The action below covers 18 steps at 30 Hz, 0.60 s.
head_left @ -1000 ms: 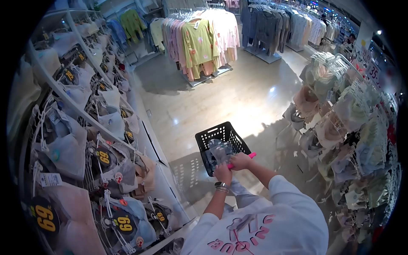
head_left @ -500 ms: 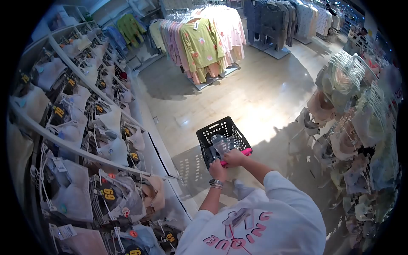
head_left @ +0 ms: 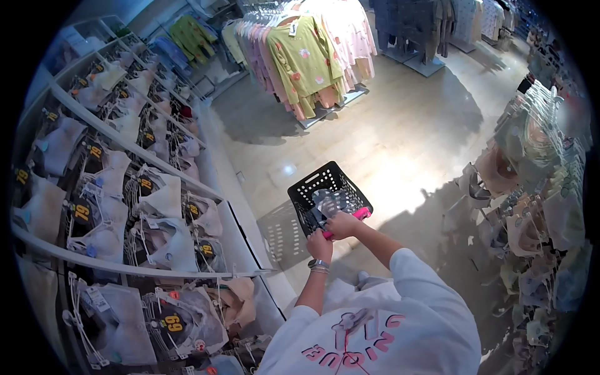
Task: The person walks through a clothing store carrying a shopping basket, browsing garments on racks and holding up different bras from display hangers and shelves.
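A black shopping basket (head_left: 310,183) with perforated walls hangs in front of me over the floor. Its pink handle (head_left: 362,214) crosses the near side, and both hands are wrapped round it. My left hand (head_left: 319,245), below a wristwatch and bracelets, grips the handle's left part. Close beside it, my right hand (head_left: 341,226) is closed on the middle. Inside the basket lies a dark grey item with a clear, shiny part (head_left: 327,203); its kind I cannot make out.
Racks of bras (head_left: 164,194) with price tags line my left. More hanging bras (head_left: 515,234) stand on my right. Ahead is a rack of pajamas (head_left: 306,56) with a green top in front. Pale floor (head_left: 400,134) runs between them, with grey garments (head_left: 415,28) farther back.
The view has shifted slightly, so the left racks and the pajama rack look nearer. Both hands keep their grip on the basket handle.
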Each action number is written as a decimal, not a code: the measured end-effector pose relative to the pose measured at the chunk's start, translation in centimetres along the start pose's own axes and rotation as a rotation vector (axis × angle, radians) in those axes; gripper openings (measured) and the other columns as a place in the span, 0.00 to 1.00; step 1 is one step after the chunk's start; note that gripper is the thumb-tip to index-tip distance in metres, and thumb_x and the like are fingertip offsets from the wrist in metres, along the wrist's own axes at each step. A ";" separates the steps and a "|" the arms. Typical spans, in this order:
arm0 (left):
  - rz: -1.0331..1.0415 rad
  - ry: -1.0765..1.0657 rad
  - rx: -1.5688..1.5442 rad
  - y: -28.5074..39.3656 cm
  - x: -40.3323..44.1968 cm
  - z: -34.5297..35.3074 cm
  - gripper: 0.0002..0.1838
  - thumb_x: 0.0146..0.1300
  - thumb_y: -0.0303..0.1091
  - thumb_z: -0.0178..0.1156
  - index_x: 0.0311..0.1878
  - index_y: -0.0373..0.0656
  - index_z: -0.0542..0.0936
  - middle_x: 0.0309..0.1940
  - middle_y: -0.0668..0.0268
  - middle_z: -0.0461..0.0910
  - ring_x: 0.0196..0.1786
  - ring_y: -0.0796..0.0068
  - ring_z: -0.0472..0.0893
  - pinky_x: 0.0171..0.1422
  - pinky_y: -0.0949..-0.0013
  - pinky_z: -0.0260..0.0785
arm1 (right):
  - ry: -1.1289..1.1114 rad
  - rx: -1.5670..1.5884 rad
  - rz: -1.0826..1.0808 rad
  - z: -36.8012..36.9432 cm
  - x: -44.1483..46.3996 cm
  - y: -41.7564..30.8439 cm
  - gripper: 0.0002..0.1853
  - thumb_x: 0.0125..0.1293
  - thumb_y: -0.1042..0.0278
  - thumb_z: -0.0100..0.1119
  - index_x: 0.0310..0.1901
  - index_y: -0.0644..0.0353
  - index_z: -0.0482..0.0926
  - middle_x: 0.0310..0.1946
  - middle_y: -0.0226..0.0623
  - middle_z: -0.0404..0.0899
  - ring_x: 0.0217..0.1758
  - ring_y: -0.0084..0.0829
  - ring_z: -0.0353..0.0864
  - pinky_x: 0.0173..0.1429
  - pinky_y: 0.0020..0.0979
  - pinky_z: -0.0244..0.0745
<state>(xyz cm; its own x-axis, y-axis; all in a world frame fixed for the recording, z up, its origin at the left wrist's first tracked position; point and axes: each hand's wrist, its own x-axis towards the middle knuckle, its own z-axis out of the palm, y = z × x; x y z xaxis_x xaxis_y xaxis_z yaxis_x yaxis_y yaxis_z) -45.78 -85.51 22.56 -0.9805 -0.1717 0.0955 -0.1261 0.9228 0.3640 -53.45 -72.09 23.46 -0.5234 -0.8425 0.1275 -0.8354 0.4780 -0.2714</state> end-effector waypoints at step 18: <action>0.032 -0.070 -0.078 -4.4 16.8 0.8 0.07 0.51 0.32 0.64 0.33 0.43 0.78 0.26 0.56 0.80 0.33 0.53 0.81 0.36 0.54 0.73 | -0.065 0.007 0.019 -1.3 14.2 11.1 0.17 0.50 0.51 0.61 0.28 0.59 0.80 0.28 0.41 0.80 0.29 0.42 0.82 0.31 0.41 0.77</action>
<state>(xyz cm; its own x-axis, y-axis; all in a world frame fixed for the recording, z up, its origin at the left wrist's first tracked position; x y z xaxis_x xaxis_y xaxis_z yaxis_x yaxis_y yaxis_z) -61.80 -92.20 21.86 -0.9924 -0.1150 0.0440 -0.0848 0.8974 0.4330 -70.38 -78.45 23.50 -0.5272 -0.8477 0.0597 -0.8239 0.4927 -0.2800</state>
